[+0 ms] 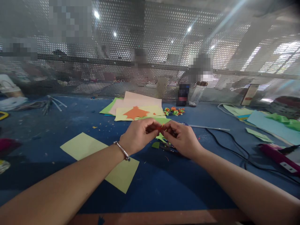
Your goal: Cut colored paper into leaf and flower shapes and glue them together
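My left hand (pixel 140 132), with a silver bracelet at the wrist, pinches a small orange-red paper piece (pixel 159 128). From the other side my right hand (pixel 180 136) grips the same piece between thumb and fingers, so the fingertips hide most of it. Just beyond the hands lies an orange paper cut-out (pixel 135 113) with a jagged outline, resting on pale yellow sheets. Green paper scraps (pixel 155 145) lie beneath the hands, beside a dark object, partly covered, that I cannot make out. Under my left forearm is a pale yellow-green sheet (pixel 123 176).
Small orange and green paper shapes (pixel 174 111) sit in a cluster behind my right hand. A black cable (pixel 231 151) runs right towards a magenta power strip (pixel 277 157). Coloured paper sheets (pixel 274 123) lie at the right. A perforated metal screen (pixel 150 40) stands behind the blue table (pixel 164 190).
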A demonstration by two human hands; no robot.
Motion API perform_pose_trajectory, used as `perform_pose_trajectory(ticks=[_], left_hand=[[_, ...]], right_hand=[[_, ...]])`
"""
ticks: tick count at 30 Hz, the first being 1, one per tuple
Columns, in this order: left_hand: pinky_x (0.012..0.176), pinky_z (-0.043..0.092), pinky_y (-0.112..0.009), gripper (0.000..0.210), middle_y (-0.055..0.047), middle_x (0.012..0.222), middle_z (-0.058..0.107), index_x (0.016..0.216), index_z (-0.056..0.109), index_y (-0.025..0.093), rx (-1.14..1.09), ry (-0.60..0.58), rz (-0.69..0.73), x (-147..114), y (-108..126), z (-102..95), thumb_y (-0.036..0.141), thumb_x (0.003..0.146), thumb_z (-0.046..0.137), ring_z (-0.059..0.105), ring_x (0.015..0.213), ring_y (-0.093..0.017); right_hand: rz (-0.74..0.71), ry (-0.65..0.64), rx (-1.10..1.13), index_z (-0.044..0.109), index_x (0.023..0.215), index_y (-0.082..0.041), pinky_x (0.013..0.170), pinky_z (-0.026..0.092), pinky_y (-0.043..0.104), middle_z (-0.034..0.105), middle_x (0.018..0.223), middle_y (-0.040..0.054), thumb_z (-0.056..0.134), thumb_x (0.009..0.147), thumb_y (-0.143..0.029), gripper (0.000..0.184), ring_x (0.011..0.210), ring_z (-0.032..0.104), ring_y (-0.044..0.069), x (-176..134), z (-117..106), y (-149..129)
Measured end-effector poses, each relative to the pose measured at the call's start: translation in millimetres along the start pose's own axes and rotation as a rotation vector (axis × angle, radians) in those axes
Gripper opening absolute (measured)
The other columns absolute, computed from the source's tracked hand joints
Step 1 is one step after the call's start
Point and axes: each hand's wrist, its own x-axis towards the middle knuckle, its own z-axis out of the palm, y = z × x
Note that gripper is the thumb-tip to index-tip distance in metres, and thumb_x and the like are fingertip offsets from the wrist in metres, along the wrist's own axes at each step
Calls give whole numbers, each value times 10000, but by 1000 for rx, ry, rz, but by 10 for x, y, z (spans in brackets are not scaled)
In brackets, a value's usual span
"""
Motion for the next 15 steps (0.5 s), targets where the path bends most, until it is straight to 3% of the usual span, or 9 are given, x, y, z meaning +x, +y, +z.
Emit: perform_pose_trajectory(ticks=[8, 15], left_hand=[[770, 585, -280, 166, -55, 883, 760, 949, 705, 159, -384, -18, -252, 58, 10, -1, 268, 830, 746, 735, 802, -155], [701, 563, -256, 139, -46, 824, 745, 896, 704, 144, -545, -25, -465, 53, 57, -9, 220, 801, 771, 722, 729, -138]], right_hand=[[-67, -11, -7, 650, 945, -190, 566, 408, 231, 618, 737, -13, 625, 880, -188, 70, 624, 538, 115, 0, -1, 47], [-125, -32, -73, 664, 924, -184, 576, 401, 237, 635, 771, -6, 631, 899, -197, 44, 628, 537, 109, -5, -18, 57]])
